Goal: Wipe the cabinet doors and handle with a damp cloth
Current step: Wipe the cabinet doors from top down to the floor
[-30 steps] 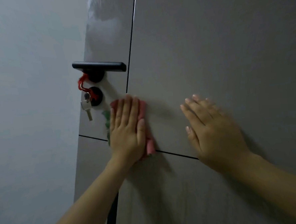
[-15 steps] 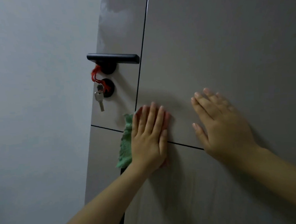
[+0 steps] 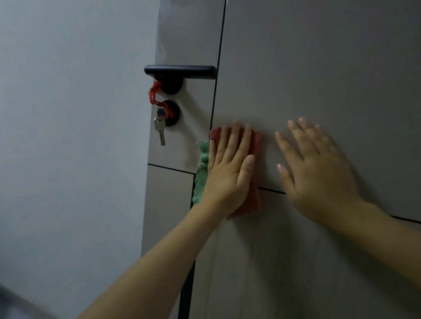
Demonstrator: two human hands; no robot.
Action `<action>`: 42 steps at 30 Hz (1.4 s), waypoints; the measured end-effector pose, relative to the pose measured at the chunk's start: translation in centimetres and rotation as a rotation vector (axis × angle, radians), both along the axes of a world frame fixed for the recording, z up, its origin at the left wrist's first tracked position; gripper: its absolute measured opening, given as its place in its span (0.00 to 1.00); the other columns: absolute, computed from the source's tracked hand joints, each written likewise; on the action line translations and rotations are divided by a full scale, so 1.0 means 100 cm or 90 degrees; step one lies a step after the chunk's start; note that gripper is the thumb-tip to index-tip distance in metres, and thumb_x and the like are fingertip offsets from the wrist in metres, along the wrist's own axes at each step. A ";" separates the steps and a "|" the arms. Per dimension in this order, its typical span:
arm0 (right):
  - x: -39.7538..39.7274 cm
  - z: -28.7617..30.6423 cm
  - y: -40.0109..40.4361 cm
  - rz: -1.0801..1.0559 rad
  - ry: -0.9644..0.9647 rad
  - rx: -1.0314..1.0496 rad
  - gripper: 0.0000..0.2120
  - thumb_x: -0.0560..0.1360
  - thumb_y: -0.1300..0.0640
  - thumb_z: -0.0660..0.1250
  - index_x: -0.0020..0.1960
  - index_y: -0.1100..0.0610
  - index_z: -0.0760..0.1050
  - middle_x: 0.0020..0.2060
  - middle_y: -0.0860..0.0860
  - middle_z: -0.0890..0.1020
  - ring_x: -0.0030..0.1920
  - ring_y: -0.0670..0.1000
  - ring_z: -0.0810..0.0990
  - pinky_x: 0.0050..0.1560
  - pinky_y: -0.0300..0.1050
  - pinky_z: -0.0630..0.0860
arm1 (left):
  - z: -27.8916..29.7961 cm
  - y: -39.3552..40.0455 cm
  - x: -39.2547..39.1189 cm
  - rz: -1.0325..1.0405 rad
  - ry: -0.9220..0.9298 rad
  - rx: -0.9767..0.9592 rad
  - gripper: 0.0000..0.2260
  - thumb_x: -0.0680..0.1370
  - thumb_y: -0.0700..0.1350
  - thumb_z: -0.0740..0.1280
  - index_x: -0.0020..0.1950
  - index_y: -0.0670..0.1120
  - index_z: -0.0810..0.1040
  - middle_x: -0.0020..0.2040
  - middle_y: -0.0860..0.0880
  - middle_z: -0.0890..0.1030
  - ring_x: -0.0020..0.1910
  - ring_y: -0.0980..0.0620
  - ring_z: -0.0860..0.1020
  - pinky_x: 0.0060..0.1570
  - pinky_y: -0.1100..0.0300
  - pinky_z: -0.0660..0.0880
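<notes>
Left hand (image 3: 227, 173) presses cloth (image 3: 251, 201) beside door (image 3: 322, 66) edge.

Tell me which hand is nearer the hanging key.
Left. The left hand presses the cloth on the door just right of and below the key; the right hand lies flat farther right on the panel.

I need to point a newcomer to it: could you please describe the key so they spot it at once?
Find the black lever handle on the grey door. Below it, the silver key hangs at the round lock, tied with red string.
</notes>
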State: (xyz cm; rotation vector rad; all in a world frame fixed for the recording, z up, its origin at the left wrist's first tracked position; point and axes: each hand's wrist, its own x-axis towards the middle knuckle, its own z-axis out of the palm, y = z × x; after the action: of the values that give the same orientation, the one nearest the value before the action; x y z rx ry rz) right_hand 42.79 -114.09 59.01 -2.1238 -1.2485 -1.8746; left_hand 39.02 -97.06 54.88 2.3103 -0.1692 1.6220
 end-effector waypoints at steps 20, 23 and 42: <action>-0.005 -0.007 0.042 0.070 0.037 -0.189 0.26 0.72 0.50 0.57 0.65 0.62 0.74 0.61 0.57 0.78 0.63 0.57 0.75 0.70 0.51 0.56 | -0.011 0.025 -0.041 -0.052 -0.131 -0.455 0.10 0.72 0.47 0.74 0.47 0.52 0.75 0.47 0.49 0.79 0.41 0.58 0.78 0.42 0.66 0.77; -0.012 -0.007 0.045 0.084 0.075 -0.155 0.28 0.71 0.51 0.61 0.68 0.63 0.71 0.63 0.58 0.77 0.63 0.58 0.75 0.72 0.48 0.58 | 0.000 0.020 -0.039 -0.060 -0.119 -0.484 0.08 0.72 0.48 0.74 0.46 0.49 0.78 0.47 0.48 0.79 0.42 0.56 0.78 0.44 0.64 0.78; -0.038 -0.030 0.103 0.055 0.191 -0.076 0.32 0.76 0.49 0.40 0.74 0.65 0.38 0.75 0.60 0.42 0.74 0.53 0.38 0.72 0.45 0.30 | 0.015 0.028 -0.055 -0.141 -0.076 -0.602 0.07 0.80 0.44 0.63 0.43 0.46 0.74 0.41 0.49 0.78 0.38 0.54 0.75 0.35 0.64 0.71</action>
State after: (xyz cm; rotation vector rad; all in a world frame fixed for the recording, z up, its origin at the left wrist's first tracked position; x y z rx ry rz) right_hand 39.01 -103.80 55.99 -2.2618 -1.3835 -1.4143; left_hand 33.53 -94.28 56.35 1.4199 0.2596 1.3120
